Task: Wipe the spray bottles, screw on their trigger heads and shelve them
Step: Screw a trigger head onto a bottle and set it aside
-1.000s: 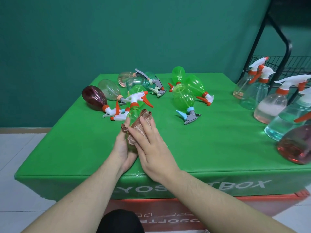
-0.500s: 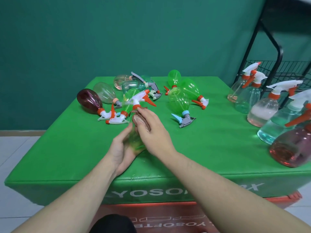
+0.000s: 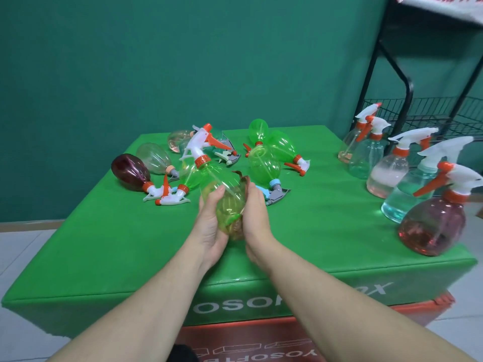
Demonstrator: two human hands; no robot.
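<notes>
Above table (image 3: 109, 246) front edge, your left hand (image 3: 210, 226) cups green bottle (image 3: 224, 199), now lifted and tilted; your right hand (image 3: 254, 218) presses brown cloth (image 3: 241, 180) against its side, fingers curled. Wiping continues; shelving next.

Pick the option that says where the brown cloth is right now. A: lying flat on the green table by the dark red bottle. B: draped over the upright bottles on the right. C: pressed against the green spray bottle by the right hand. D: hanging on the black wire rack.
C: the brown cloth sits between the right hand and the green spray bottle, which the left hand holds.
</notes>
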